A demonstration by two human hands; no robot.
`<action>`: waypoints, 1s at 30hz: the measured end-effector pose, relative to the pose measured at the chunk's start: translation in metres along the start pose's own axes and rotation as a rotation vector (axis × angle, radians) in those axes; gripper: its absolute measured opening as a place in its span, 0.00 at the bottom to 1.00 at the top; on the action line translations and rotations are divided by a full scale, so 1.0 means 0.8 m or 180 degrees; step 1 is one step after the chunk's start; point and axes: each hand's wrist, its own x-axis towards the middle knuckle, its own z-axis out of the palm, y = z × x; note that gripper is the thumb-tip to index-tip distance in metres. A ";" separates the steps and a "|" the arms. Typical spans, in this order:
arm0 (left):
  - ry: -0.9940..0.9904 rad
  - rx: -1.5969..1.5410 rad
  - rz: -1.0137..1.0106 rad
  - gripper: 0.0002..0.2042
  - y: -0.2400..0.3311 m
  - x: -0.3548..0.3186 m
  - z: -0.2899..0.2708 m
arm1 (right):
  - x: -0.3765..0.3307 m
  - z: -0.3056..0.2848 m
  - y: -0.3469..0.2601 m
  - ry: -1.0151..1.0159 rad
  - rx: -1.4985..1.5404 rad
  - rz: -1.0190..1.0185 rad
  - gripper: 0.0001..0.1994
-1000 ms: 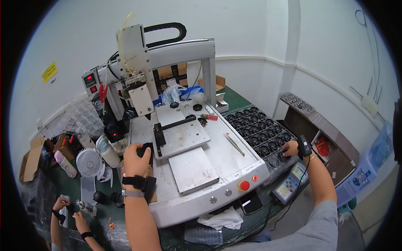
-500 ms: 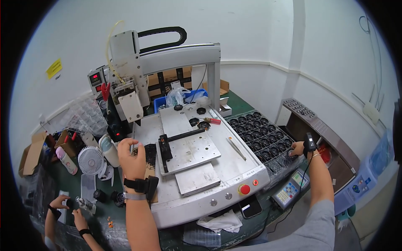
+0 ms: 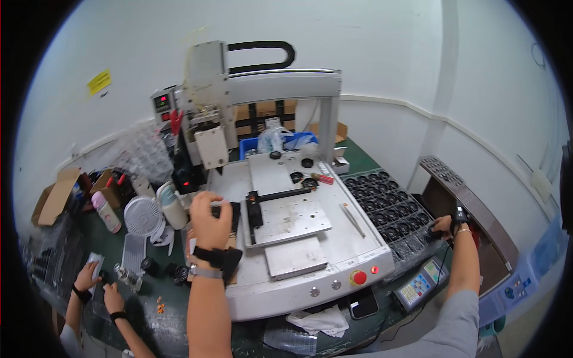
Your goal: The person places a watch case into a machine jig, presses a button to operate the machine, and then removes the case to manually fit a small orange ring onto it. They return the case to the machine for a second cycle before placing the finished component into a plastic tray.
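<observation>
Your left hand [image 3: 210, 222] is up over the left edge of the gantry machine [image 3: 280, 197], fingers curled into a closed grip on something small and pale, can't tell what it is tbh, sitting right beside the black fixture [image 3: 255, 210] on the metal plate [image 3: 291, 216]. Your right hand [image 3: 442, 226] is way out at the right end of the black parts tray [image 3: 389, 206], grip pinched around a small black part [image 3: 431, 234] at the tray's near corner. Risk imo: you're stretched wide w/ both arms and looking at neither hand properly, so the right one could knock neighbouring parts out of their pockets or drop the piece down by the handheld controller [image 3: 419, 290]. Also your left hand is under the travel zone of the dispensing head [image 3: 210, 143], so if the machine cycles it could get caught; the red stop button [image 3: 359, 277] is close though. Another person's two hands [image 3: 98, 287] work at the lower left of the bench [image 3: 143, 310], well apart from yours. Counts: 1 machine, 1 red button, 1 controller, 1 small white fan [image 3: 143, 216], 2 plates on the bed, 1 tray w/ rows of black parts, too many to count reliably.
</observation>
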 end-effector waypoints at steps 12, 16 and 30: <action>-0.0013 0.0016 -0.0182 0.06 0.003 -0.007 -0.004 | 0.077 0.025 -0.006 0.0616 -0.3094 0.2162 0.21; -0.0053 0.0035 -0.0193 0.06 0.008 -0.005 -0.001 | 0.141 0.049 -0.056 0.1053 -0.4268 0.3029 0.21; -0.0535 0.0064 -0.0303 0.06 0.000 -0.013 0.005 | 0.553 0.253 -0.134 0.0440 -0.0609 0.1553 0.25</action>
